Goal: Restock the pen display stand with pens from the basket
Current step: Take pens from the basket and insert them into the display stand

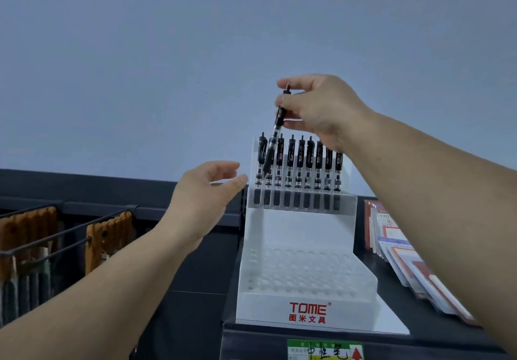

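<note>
From the head view, the right hand (321,110) pinches a black pen (275,135) near its clicker end, tilted, with its tip down at the left end of the top row (309,163) on the white display stand (302,247). The left hand (204,200) hovers open and empty just beside the stand. I'd bring the pen upright over its hole before pressing down, and I'd brace the stand with the free hand.

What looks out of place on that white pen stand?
Only one black pen leans, pinched by the right hand and crossing the upright pens in the top row of the display stand. The lower holes hold nothing. Nothing looks spilled or broken.
</note>
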